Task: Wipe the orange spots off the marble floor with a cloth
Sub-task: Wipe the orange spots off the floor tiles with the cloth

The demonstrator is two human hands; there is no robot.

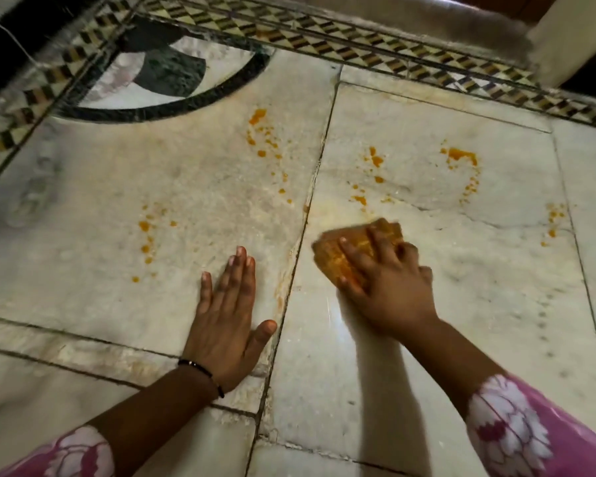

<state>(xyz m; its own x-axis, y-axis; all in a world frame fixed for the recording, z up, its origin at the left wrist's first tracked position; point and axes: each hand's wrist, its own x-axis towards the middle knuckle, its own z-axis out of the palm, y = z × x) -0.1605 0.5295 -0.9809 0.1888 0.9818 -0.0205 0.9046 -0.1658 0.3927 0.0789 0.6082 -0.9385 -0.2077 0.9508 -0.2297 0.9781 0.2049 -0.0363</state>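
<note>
A: Right hand (389, 287)?
B: Fingers spread, curled onto cloth (351, 251), pressing it to floor (427, 356) to scrub.
A: Left hand (226, 325)?
B: Flat, fingers straight, holds nothing, probably bracing.
A: Spots (461, 156)?
B: Beyond cloth, unwiped.

The marble floor (410, 356) carries orange spots (461, 156), a cloth (331, 256), and the flat left hand (226, 325).
</note>
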